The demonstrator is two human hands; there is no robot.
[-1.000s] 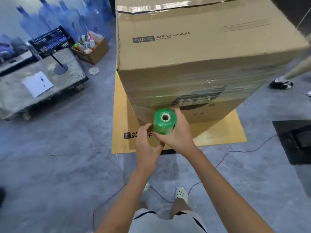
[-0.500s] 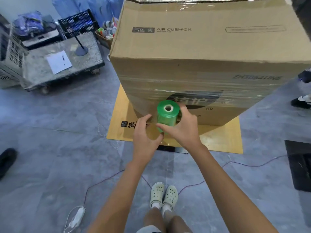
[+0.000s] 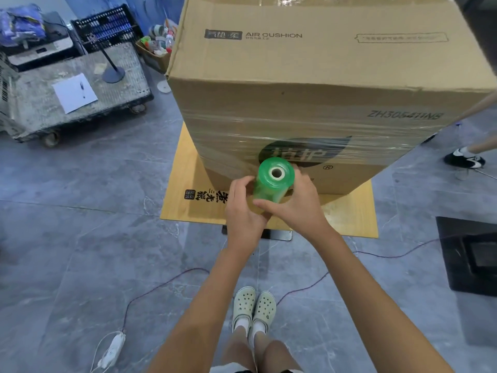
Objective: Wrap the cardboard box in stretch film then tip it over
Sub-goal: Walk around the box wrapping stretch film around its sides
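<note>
At the near face of the cardboard box (image 3: 309, 84), standing on a flat cardboard sheet (image 3: 183, 189): green film roll (image 3: 271, 184), upright, left hand (image 3: 243, 211) and right hand (image 3: 298, 208) curled round its lower part; advised: keep film taut, overlap the wrapped band (image 3: 295, 127), work upward over bare cardboard.

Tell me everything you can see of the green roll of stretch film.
The green roll of stretch film is a translucent green cylinder wound on a pale tube core, whose open end faces the camera. It is held roughly upright, close to the film-wrapped lower part of the cardboard box. The left hand grips its left side; the right hand curls round its right side and lower part. Its bottom end is hidden.
</note>
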